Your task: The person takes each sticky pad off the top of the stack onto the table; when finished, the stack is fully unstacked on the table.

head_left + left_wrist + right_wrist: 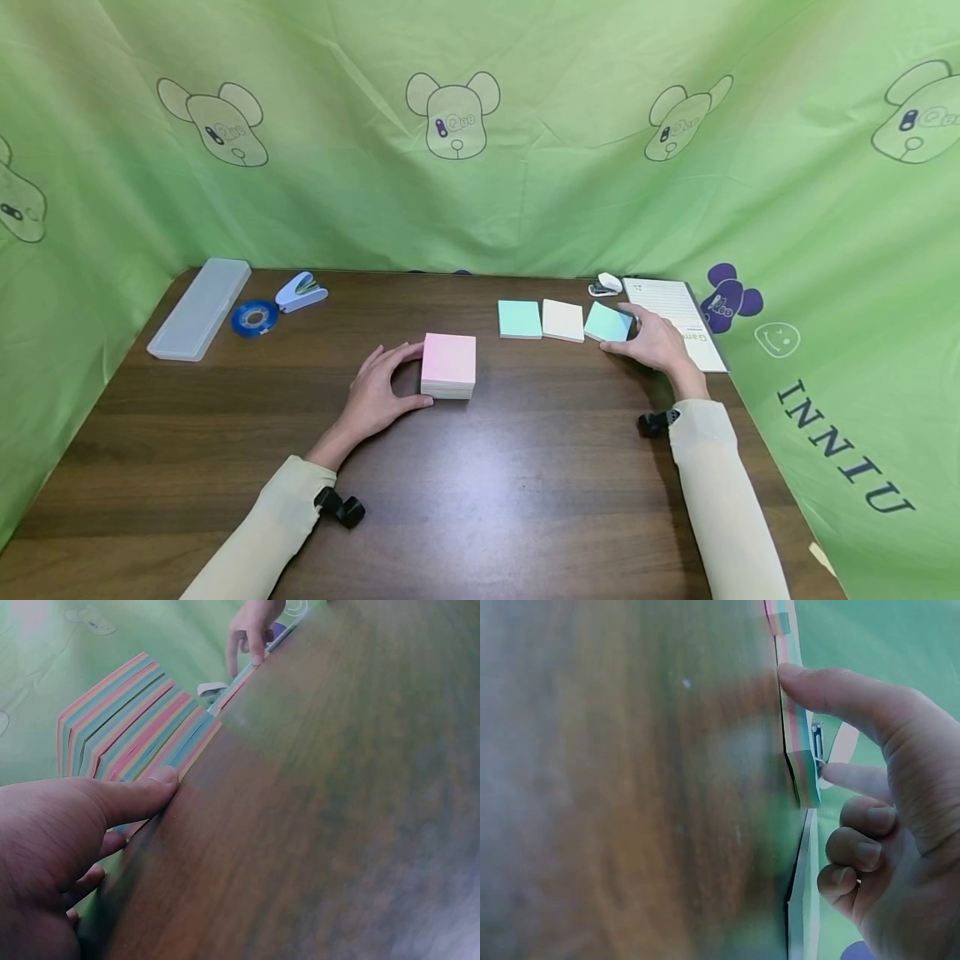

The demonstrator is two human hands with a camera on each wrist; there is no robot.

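Left hand: the left hand (375, 392) holds the left side of the pink-topped stack (448, 358), thumb at its near corner, index finger at the far end of that side; the fingers are parted by about the stack's depth.
Pink-topped stack: sits flat near the middle of the bench (465, 492), its sides striped pink, yellow and blue in the left wrist view.
Right hand: the right hand (656, 342) pinches the blue pad (606, 323) between thumb and index finger, the other fingers curled in.
Blue pad: turned askew on the bench, just right of the white pad (562, 320).
Turquoise pad: the turquoise pad (520, 319) lies just left of the white one.
Right back: white stapler (610, 283) beside a ruled notepad (660, 302).
Left back: translucent case (201, 308), blue tape roll (242, 323), pale blue stapler (303, 296).
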